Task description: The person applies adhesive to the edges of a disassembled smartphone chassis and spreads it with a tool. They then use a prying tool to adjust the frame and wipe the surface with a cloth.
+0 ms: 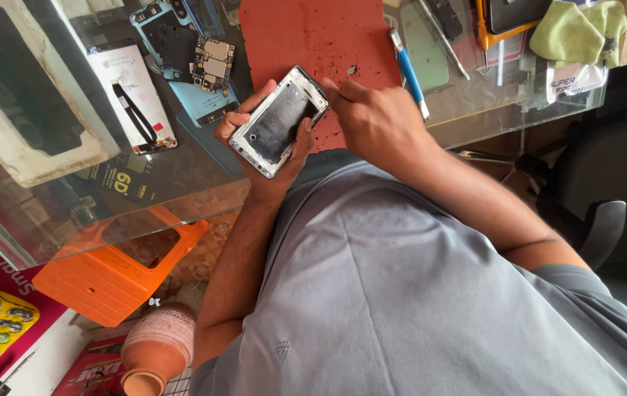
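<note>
Head view looks down on a glass-topped table [181, 183] strewn with opened phone parts: a blue phone shell [181, 51] with a circuit board [213, 62], a white panel [132, 95], a red mat [313, 37], a blue-handled tool [409, 73] and a green cloth [577, 29]. Below the glass sit an orange stool [108, 275] and a clay pot [158, 350]. The left hand [269, 139] curls its fingers around a stripped phone frame [278, 121], silver-edged with a dark, scuffed inner plate, held tilted above the table edge. The right hand [376, 121] has fingers bunched, tips pressing the frame's top corner; whether they pinch anything cannot be told.
</note>
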